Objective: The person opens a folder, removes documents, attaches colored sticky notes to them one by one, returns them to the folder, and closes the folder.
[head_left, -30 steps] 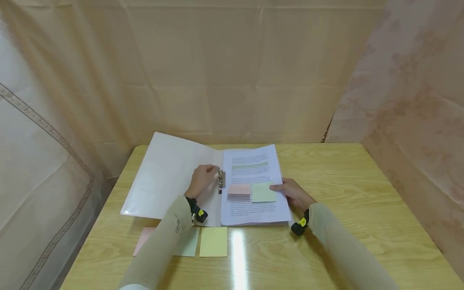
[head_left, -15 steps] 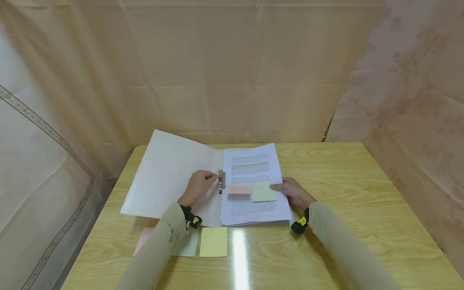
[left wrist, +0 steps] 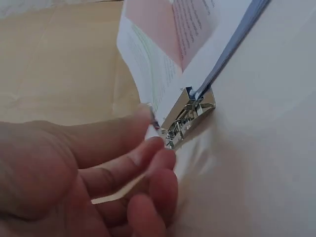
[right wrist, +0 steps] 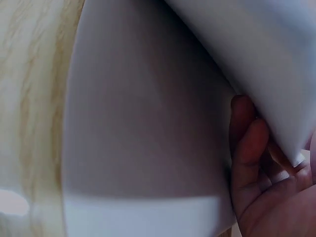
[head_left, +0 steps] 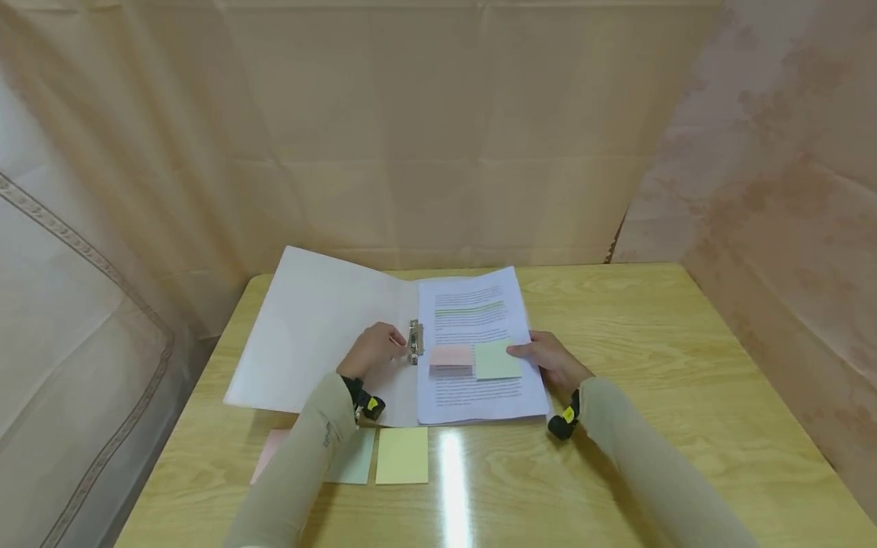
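Observation:
An open white binder (head_left: pixel 315 327) lies on the table, with a metal spring clip (head_left: pixel 415 342) at its fold. My left hand (head_left: pixel 375 348) is at the clip; in the left wrist view its thumb and index finger pinch the clip's near end, the other fingers curled below. A stack of printed sheets (head_left: pixel 466 403) lies on the binder's right side, its left edge at the clip. My right hand (head_left: pixel 553 361) grips the stack's right edge, thumb on top over a green sticky note (head_left: pixel 495 364), fingers underneath. The right wrist view shows the sheets raised off the cover (right wrist: pixel 138 123).
A pink sticky note (head_left: pixel 451 356) is beside the green one on the top sheet. In front of the binder lie a yellow pad (head_left: pixel 402 457), a green pad (head_left: pixel 355 463) and a pink pad (head_left: pixel 267 449), partly hidden by the left sleeve. Curtains stand behind the wooden table (head_left: pixel 617 320).
My left hand has slid from the clip's far end toward its lower part, nearer to me. The right hand keeps its hold on the sheets, almost unmoved.

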Demonstrator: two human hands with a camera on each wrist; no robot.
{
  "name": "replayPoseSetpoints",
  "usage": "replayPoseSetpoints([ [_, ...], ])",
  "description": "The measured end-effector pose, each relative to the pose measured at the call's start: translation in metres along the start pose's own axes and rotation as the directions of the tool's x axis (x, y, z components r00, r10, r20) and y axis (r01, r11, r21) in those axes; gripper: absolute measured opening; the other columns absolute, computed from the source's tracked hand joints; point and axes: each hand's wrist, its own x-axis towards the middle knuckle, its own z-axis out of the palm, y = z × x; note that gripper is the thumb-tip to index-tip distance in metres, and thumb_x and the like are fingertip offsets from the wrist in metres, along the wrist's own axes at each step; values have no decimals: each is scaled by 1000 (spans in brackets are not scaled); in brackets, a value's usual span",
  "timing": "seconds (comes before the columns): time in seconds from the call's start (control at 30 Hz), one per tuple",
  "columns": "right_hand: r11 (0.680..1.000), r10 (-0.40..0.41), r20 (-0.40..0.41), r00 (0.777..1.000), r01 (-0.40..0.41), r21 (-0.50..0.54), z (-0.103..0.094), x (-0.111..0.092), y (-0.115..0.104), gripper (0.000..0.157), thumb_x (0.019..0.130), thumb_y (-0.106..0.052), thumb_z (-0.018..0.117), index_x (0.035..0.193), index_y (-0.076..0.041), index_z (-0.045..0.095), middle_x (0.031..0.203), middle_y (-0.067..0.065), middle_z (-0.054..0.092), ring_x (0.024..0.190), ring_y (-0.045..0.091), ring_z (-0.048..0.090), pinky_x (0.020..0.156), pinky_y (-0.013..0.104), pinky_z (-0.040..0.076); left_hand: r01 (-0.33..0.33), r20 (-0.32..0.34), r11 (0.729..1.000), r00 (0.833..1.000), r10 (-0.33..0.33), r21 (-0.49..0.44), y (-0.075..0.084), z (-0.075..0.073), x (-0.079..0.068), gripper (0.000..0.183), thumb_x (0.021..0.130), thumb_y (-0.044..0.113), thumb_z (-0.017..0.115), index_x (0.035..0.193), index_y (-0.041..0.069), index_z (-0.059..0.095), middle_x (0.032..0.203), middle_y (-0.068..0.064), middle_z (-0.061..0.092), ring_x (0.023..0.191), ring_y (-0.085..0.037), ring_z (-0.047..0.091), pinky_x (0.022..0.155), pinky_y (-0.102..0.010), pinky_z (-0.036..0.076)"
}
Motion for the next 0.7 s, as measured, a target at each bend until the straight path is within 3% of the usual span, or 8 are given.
replayPoseSetpoints([
  [0.13,999,-8,4,1000,8,-53,3,1,-3,47,96,-15,60,139,-1,47,125,17,65,89,16,68,77,29,55,39,24,984,999,-44,173,2,6,6,18,83,23,74,85,7,67,89,-7,66,79,-21,56,67,-30,43],
  [0.23,997,5,-3,1000,-5,-72,5,1,-4,46,96,-15,60,138,-1,48,123,16,65,89,16,68,76,29,55,61,16,965,998,-67,253,4,12,9,22,80,27,77,83,8,66,82,-5,65,72,-20,56,60,-29,42],
  [0.37,995,26,-24,999,-28,-92,5,1,-4,45,95,-16,61,137,-4,50,121,14,67,88,17,68,74,29,54,99,-2,954,995,-103,281,5,19,11,27,80,30,79,83,7,66,78,-5,63,69,-19,54,57,-29,42],
  [0.43,988,2,-56,998,-11,-154,6,1,-5,46,94,-17,63,136,-3,51,120,15,66,89,18,67,74,29,54,100,-12,953,995,-100,286,5,20,11,27,81,31,78,83,7,66,78,-6,63,68,-19,53,57,-30,42],
  [0.53,955,-55,-123,991,16,-297,7,-1,-6,53,90,-19,67,136,-1,49,125,18,62,99,24,63,81,33,52,89,-21,953,996,-86,289,6,19,9,26,81,31,78,82,7,66,78,-6,64,68,-19,54,57,-30,42],
  [0.7,861,-135,-186,973,22,-508,10,-8,-8,68,86,-17,71,141,5,38,141,27,47,126,39,50,103,50,43,74,-15,958,997,-73,277,3,20,6,23,81,29,77,80,9,66,80,-4,65,71,-20,56,58,-29,42],
])
